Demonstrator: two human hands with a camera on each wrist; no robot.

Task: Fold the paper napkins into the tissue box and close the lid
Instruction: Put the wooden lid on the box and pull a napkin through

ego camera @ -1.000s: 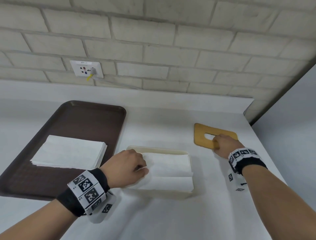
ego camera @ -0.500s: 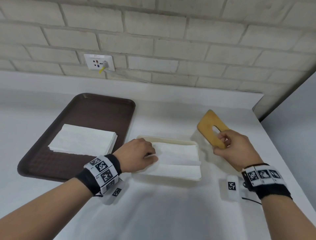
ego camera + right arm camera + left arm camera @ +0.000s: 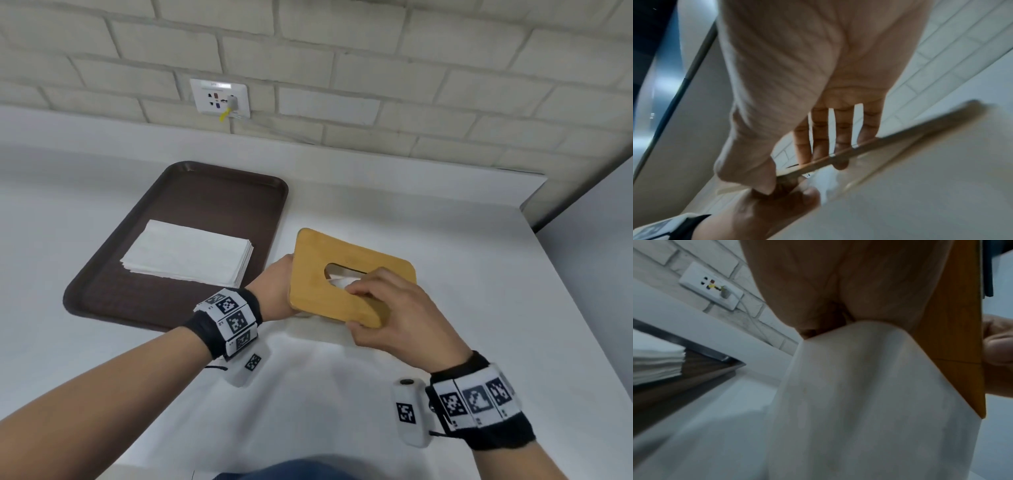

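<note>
The lid (image 3: 342, 281), long axis across the table, tilts over the tissue box (image 3: 869, 402), pinched at its near edge by my right hand (image 3: 400, 315); my left hand (image 3: 274, 291) is hidden behind it, grip unclear.

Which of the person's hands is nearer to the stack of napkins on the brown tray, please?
Left. The left hand is beside the tray's right edge, close to the napkin stack; the right hand grips the wooden lid farther right.

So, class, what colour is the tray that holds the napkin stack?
Dark brown tray, clearest in the head view.
</note>
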